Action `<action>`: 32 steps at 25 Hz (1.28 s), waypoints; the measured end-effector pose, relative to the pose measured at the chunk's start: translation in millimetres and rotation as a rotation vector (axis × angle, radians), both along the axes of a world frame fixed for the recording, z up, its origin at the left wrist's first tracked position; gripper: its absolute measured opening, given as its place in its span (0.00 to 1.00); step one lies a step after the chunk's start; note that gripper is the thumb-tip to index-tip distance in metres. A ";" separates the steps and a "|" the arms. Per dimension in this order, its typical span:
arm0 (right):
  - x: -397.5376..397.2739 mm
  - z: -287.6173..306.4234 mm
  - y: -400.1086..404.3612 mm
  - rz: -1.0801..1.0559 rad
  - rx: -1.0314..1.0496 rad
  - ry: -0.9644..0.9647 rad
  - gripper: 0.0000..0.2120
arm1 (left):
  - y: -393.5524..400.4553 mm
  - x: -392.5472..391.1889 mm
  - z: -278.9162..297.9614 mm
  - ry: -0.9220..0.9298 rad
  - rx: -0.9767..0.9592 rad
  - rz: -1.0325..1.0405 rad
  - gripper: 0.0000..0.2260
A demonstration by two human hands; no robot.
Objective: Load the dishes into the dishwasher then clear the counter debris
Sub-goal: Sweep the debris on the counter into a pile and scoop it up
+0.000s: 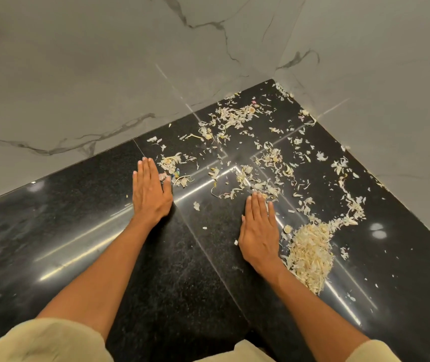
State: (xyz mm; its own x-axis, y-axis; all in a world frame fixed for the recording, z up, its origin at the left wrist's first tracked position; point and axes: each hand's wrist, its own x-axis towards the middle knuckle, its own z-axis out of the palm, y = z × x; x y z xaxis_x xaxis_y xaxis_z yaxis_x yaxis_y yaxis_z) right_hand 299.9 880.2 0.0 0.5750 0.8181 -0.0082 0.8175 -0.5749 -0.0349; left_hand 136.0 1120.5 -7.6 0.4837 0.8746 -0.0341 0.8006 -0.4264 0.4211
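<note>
Pale, dry peel scraps (pixel 237 118) lie scattered over the black granite counter (pixel 83 231), thickest toward the far corner. A gathered heap of the same scraps (pixel 310 254) sits just right of my right hand (pixel 259 231). That hand lies flat, palm down, fingers together, its fingertips touching loose scraps. My left hand (pixel 151 192) also rests flat on the counter, with its thumb side against a small clump of scraps (pixel 172 163). Neither hand holds anything. No dishes or dishwasher are in view.
Grey marble-look walls (pixel 104 74) meet at the far corner (pixel 274 79) and bound the counter at the back and on the right. Seams and light reflections run across the counter. Cream sleeves (pixel 46 343) fill the bottom edge.
</note>
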 end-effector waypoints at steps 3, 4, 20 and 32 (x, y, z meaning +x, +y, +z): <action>2.4 0.4 -1.5 0.003 0.019 0.014 0.26 | -12.1 29.9 1.2 0.009 -0.017 -0.061 0.32; 2.8 0.0 -1.9 0.002 0.020 0.018 0.26 | -22.1 42.7 2.2 -0.001 -0.028 -0.108 0.32; -99.7 20.6 124.1 0.369 0.117 0.123 0.32 | -16.7 -68.5 0.7 -0.341 -0.005 0.163 0.27; -52.6 7.9 131.0 0.287 -0.104 0.072 0.37 | -23.1 -41.3 1.9 -0.041 -0.044 -0.012 0.30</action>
